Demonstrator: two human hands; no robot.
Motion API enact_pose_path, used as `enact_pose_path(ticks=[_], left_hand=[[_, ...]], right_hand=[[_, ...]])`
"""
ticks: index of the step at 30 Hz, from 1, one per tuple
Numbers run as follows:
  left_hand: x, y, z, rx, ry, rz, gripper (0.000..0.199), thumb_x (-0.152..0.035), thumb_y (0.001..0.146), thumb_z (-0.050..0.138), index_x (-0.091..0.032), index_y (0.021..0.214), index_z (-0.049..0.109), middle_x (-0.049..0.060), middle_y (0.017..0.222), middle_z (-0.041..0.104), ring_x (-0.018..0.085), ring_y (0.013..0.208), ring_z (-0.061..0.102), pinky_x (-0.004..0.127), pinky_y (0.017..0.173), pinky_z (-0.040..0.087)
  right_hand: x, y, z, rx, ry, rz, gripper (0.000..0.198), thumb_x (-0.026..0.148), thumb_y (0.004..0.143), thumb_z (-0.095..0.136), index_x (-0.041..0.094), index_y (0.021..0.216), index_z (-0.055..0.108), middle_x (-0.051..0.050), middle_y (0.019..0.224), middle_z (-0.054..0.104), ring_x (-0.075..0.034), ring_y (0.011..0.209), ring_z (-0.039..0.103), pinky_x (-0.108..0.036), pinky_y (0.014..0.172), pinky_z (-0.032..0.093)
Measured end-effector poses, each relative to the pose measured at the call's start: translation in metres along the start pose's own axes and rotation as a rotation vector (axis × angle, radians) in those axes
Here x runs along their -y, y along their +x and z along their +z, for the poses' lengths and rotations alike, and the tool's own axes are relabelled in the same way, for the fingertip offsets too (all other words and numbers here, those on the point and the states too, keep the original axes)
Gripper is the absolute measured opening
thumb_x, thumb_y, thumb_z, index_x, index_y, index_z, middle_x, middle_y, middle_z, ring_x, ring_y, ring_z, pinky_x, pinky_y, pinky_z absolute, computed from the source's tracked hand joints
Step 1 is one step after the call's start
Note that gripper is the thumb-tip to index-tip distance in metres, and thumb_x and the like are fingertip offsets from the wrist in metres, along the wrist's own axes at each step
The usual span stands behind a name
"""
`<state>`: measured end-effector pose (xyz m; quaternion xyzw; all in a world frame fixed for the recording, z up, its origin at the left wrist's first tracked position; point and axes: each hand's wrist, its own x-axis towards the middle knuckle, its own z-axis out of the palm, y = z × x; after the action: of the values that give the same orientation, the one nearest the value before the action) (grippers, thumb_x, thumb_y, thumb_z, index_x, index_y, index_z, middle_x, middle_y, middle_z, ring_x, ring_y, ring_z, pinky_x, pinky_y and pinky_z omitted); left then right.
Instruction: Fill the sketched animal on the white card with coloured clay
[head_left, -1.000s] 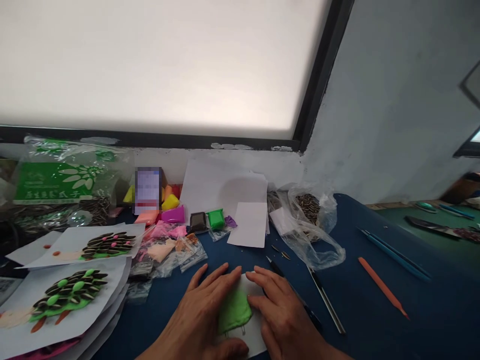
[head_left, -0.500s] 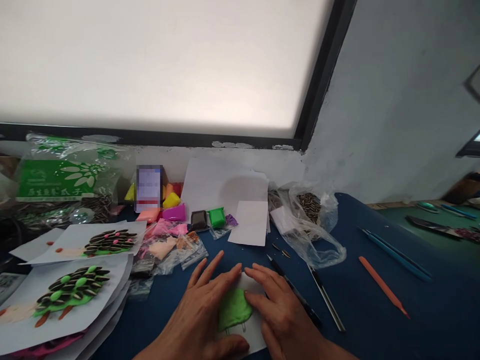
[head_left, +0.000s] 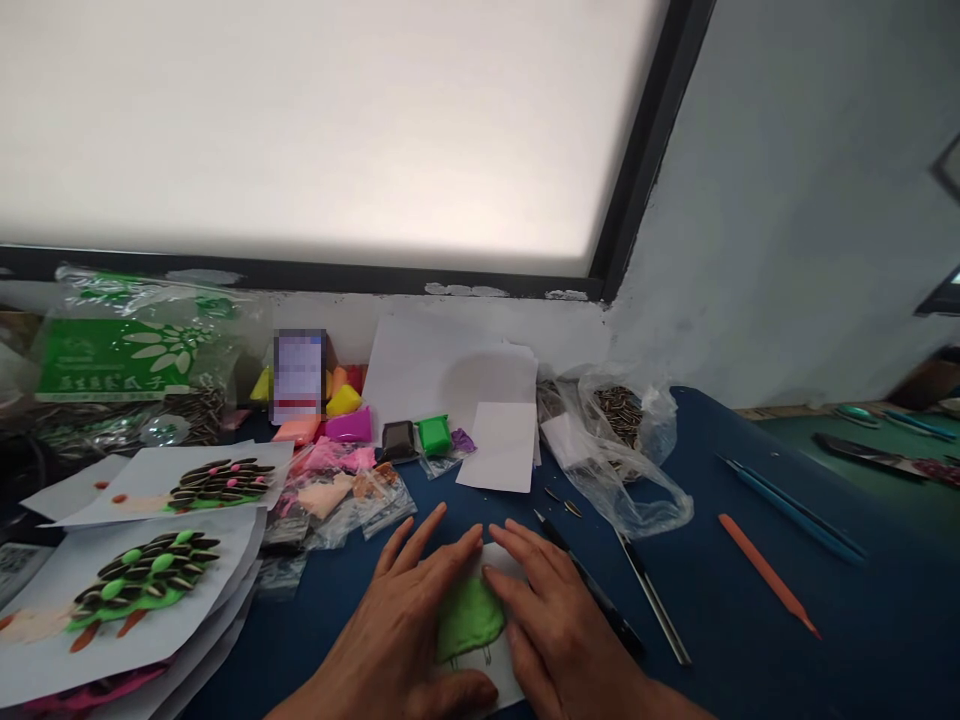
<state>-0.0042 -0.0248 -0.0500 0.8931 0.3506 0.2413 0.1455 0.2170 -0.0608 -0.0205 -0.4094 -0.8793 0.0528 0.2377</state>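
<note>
A flattened patch of bright green modelling clay point(head_left: 470, 622) lies on a small white sheet of paper point(head_left: 504, 690) at the front of the table. Short pencil lines show on the paper just below the clay. My left hand point(head_left: 405, 620) rests along the clay's left side, fingers stretched out, its thumb on the paper below. On the other side, my right hand point(head_left: 559, 615) has its fingers extended, with the thumb touching the clay's upper right edge. Both palms face down, and the fingers cover part of the paper.
Finished cards with seed hedgehogs point(head_left: 150, 585) are stacked at left. Behind lie bags of coloured clay point(head_left: 330, 490), a phone point(head_left: 298, 375) and a sunflower seed bag point(head_left: 135, 360). To the right are a pen point(head_left: 585, 580), a metal-ended tool point(head_left: 652, 600), an orange clay tool point(head_left: 769, 575), tweezers point(head_left: 791, 510) and a plastic bag of seeds point(head_left: 622, 430).
My right thumb has shifted slightly up and left along the clay's edge, and the right fingers have moved a little. The left hand stays nearly still.
</note>
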Motion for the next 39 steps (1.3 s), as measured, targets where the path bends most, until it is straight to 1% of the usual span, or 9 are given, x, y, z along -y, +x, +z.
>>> enact_pose_path(ticks=[6,11,16,24,28,31,33,36,39], left_hand=[[-0.002,0.0,-0.003,0.009,-0.008,-0.002,0.103,-0.052,0.073,0.076,-0.031,0.156,0.017,0.009,0.153,0.045,0.04,0.148,0.02,0.067,0.114,0.024],[-0.002,0.0,-0.003,0.017,-0.02,-0.007,0.104,-0.047,0.072,0.077,-0.031,0.155,0.018,0.01,0.151,0.047,0.041,0.147,0.021,0.066,0.115,0.023],[-0.003,0.001,-0.004,0.0,-0.018,-0.004,0.096,-0.055,0.077,0.072,-0.03,0.155,0.021,0.011,0.15,0.048,0.041,0.146,0.025,0.065,0.115,0.027],[-0.003,-0.001,-0.004,0.008,-0.029,-0.011,0.098,-0.051,0.072,0.077,-0.027,0.154,0.027,0.012,0.15,0.048,0.04,0.145,0.029,0.065,0.114,0.028],[-0.007,-0.003,-0.01,-0.1,-0.107,-0.013,0.083,-0.053,0.083,0.066,-0.031,0.153,0.028,0.011,0.152,0.046,0.037,0.143,0.034,0.06,0.114,0.033],[-0.013,0.0,-0.024,-0.203,-0.207,-0.171,0.054,-0.039,0.095,0.05,-0.034,0.147,0.038,0.008,0.15,0.048,0.031,0.139,0.043,0.052,0.11,0.043],[-0.015,0.004,-0.035,-0.233,-0.257,-0.28,0.041,-0.034,0.097,0.043,-0.032,0.138,0.049,0.008,0.137,0.061,0.028,0.127,0.057,0.047,0.102,0.051],[-0.013,0.011,-0.043,-0.331,-0.228,-0.33,0.028,-0.031,0.094,0.045,-0.026,0.115,0.063,0.008,0.111,0.072,0.026,0.107,0.067,0.044,0.09,0.057],[-0.007,0.012,-0.039,-0.338,-0.213,-0.325,0.026,-0.027,0.092,0.044,-0.023,0.101,0.068,0.006,0.093,0.072,0.024,0.09,0.069,0.039,0.079,0.059]], right_hand=[[0.007,0.007,-0.01,0.112,-0.058,0.006,0.037,0.027,0.094,0.05,0.013,0.127,0.06,-0.021,0.148,0.045,-0.037,0.141,0.035,-0.056,0.108,0.04],[0.005,0.006,-0.007,0.048,-0.086,-0.02,0.045,0.036,0.1,0.046,0.012,0.137,0.055,-0.022,0.15,0.043,-0.038,0.142,0.034,-0.056,0.107,0.041],[0.003,0.006,-0.005,0.093,-0.105,-0.043,0.05,0.044,0.101,0.043,0.016,0.141,0.052,-0.022,0.15,0.042,-0.04,0.142,0.033,-0.059,0.105,0.041],[0.002,0.005,-0.004,0.056,-0.113,-0.03,0.052,0.045,0.102,0.042,0.017,0.145,0.047,-0.022,0.149,0.043,-0.038,0.141,0.035,-0.058,0.104,0.043],[0.001,0.004,-0.001,0.039,-0.114,-0.045,0.046,0.043,0.101,0.044,0.015,0.135,0.055,-0.023,0.148,0.044,-0.039,0.141,0.036,-0.058,0.103,0.045],[0.001,0.003,0.0,-0.007,-0.094,-0.028,0.041,0.036,0.102,0.042,0.012,0.134,0.052,-0.023,0.147,0.046,-0.037,0.139,0.039,-0.055,0.102,0.046],[0.002,0.002,-0.001,-0.061,-0.042,0.013,0.031,0.029,0.101,0.042,0.014,0.125,0.054,-0.021,0.143,0.05,-0.034,0.137,0.042,-0.051,0.102,0.047],[0.004,0.002,-0.006,-0.151,0.082,0.072,0.005,0.021,0.095,0.048,0.02,0.094,0.053,-0.017,0.127,0.062,-0.03,0.128,0.052,-0.044,0.1,0.049],[0.007,0.004,-0.008,-0.217,0.182,0.058,0.02,0.013,0.085,0.054,0.023,0.073,0.041,-0.011,0.107,0.066,-0.027,0.115,0.06,-0.042,0.098,0.05]])
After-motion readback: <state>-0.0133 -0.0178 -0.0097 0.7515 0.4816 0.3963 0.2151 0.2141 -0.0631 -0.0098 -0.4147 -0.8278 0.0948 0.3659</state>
